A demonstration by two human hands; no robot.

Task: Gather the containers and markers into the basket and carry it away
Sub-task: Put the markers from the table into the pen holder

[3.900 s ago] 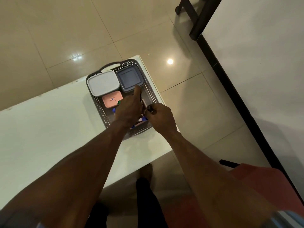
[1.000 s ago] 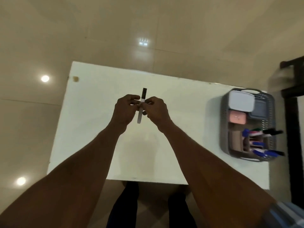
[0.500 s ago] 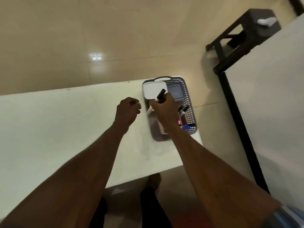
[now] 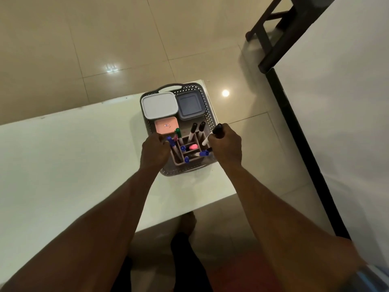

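A grey perforated basket (image 4: 207, 102) sits at the right end of the white table (image 4: 63, 157). Inside lie a white-lidded container (image 4: 159, 105), a grey-lidded container (image 4: 189, 105), a small pink box (image 4: 166, 127) and a divided organiser (image 4: 190, 144) with several markers standing in it. My right hand (image 4: 226, 146) grips a black-capped white marker (image 4: 212, 133) over the basket's right side. My left hand (image 4: 154, 151) hovers with curled fingers at the basket's left wall, by a blue marker (image 4: 171, 143); whether it holds anything is hidden.
The basket stands close to the table's right and far edges, above a glossy tiled floor. A dark wooden stand (image 4: 271, 34) is at the upper right, beside a large white panel with a black border (image 4: 294, 127). My legs show below the table's near edge.
My right hand carried the black-capped marker from the table's middle to the basket and lowered it toward the organiser. My left hand let go of it and moved to the basket's left side.
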